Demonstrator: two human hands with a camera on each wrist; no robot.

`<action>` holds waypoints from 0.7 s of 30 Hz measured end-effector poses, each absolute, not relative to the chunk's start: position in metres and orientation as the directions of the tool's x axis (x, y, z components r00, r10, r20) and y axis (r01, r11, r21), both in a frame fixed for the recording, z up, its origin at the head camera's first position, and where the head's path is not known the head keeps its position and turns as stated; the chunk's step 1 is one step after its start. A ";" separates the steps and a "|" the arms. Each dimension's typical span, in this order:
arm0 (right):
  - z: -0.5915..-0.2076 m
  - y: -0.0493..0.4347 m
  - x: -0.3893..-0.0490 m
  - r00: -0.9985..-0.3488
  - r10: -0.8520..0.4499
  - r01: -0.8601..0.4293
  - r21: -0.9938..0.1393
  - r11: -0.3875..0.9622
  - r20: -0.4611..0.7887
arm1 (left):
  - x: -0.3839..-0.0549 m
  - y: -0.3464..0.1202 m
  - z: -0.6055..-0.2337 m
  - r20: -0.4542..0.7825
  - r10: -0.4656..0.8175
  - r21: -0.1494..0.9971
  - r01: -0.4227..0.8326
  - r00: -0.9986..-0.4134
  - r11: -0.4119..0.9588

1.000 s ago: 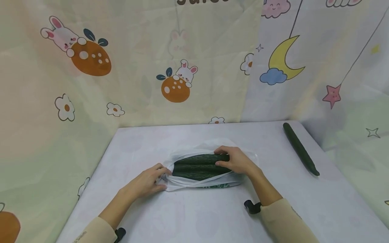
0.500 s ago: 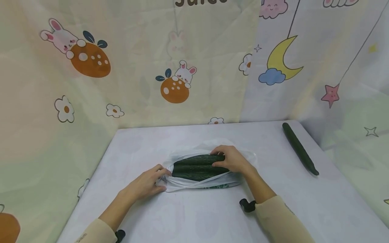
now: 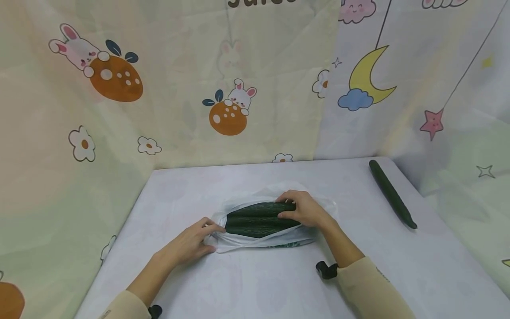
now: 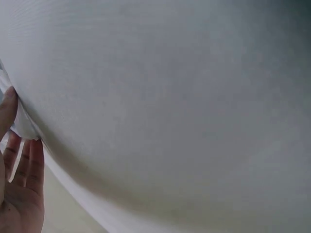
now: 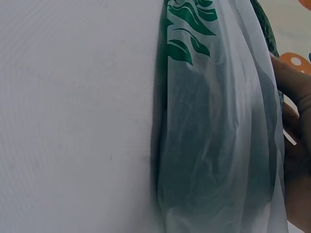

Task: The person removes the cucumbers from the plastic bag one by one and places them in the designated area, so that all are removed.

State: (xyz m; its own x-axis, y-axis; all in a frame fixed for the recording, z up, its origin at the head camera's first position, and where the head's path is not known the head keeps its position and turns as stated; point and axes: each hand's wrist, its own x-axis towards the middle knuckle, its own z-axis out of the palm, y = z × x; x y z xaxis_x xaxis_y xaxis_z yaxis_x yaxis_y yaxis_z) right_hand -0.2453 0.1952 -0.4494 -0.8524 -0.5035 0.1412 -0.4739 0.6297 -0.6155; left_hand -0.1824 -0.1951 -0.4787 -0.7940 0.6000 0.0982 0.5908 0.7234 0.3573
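Observation:
A white translucent plastic bag [image 3: 239, 242] with green leaf print lies mid-table, and dark green cucumbers [image 3: 255, 220] show side by side through its opening. My left hand [image 3: 192, 241] pinches the bag's left end; in the left wrist view the thumb and fingers of that hand [image 4: 22, 194] hold a fold of white plastic. At the right part of the opening, my right hand [image 3: 304, 209] grips the rear cucumber, thumb in front and fingers behind. The right wrist view shows the bag's printed side [image 5: 214, 126] close up, with the right hand [image 5: 296, 116] partly cut off.
A single cucumber [image 3: 392, 193] lies apart at the table's right side, slanting toward the front. The white table [image 3: 255, 283] is bounded by patterned cloth [image 3: 175, 88] behind and at both sides. A black wrist device [image 3: 326, 270] is on the right arm.
My right hand has shifted slightly left along the cucumber since a second ago. The left hand stays at the bag's left end, and the whole view has drifted a little.

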 end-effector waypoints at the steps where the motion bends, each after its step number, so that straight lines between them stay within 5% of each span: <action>1: -0.449 0.195 -0.245 -0.853 -0.503 -0.472 -0.617 0.630 0.140 | -0.182 -0.196 -0.479 0.102 0.601 0.363 0.592 -0.793 0.719; 21: -0.433 0.193 -0.232 -0.846 -0.511 -0.489 -0.602 0.632 0.152 | -0.183 -0.204 -0.483 0.187 0.608 0.426 0.621 -0.772 0.658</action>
